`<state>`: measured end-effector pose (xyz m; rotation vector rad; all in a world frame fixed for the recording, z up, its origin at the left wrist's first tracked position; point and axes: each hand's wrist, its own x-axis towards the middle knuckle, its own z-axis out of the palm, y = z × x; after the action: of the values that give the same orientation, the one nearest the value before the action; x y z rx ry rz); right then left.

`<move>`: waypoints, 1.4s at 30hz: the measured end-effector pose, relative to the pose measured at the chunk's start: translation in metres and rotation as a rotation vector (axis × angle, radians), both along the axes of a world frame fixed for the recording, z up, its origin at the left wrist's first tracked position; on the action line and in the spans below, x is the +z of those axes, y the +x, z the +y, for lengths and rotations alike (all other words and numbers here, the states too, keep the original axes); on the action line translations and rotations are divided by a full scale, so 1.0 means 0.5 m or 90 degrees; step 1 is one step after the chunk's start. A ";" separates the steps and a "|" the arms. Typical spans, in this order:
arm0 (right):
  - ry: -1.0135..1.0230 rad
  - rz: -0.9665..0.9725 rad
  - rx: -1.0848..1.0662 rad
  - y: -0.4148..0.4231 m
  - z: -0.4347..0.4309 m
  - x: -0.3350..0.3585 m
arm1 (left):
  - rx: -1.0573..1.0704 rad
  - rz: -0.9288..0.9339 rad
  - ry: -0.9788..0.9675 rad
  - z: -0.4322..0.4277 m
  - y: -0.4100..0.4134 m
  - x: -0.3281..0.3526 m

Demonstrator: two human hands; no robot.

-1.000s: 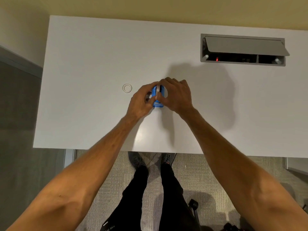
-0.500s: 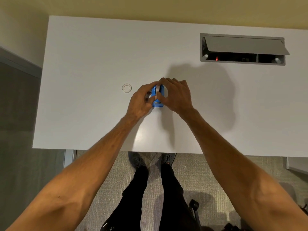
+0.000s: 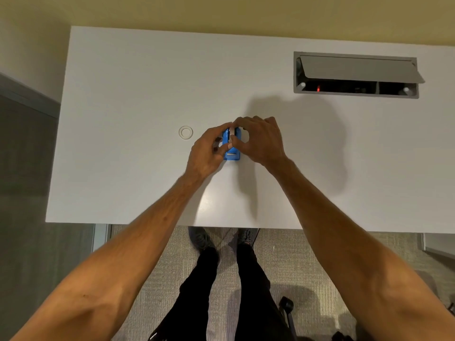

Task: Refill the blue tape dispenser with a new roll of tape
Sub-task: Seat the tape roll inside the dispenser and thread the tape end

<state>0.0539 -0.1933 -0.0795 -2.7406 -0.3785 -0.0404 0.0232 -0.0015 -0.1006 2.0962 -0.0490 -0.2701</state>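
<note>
Both hands are closing around a blue tape dispenser (image 3: 231,150) on a white desk (image 3: 138,89), left hand (image 3: 209,151) steadying it, right hand (image 3: 261,141) pinching the tape roll (image 3: 231,134) to seat it

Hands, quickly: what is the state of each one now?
Left hand: closed on the blue tape dispenser.
Right hand: closed on the dispenser too.

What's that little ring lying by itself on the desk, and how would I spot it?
Start at the white desk. Left of the two hands working on the blue tape dispenser lies a small pale ring, flat and apart from the left hand. It is round, nearly desk-coloured, and untouched.
</note>
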 end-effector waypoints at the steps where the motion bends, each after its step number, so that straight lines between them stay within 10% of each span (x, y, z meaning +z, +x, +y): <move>1: 0.002 0.000 -0.004 0.001 0.000 0.000 | 0.001 0.000 -0.001 -0.001 -0.001 -0.001; 42: 0.096 0.084 -0.021 0.002 0.012 0.012 | 0.020 0.003 0.016 -0.013 -0.010 0.002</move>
<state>0.0551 -0.1872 -0.0737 -2.5836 -0.2810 0.0989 0.0182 -0.0083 -0.0994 2.1194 -0.0097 -0.2569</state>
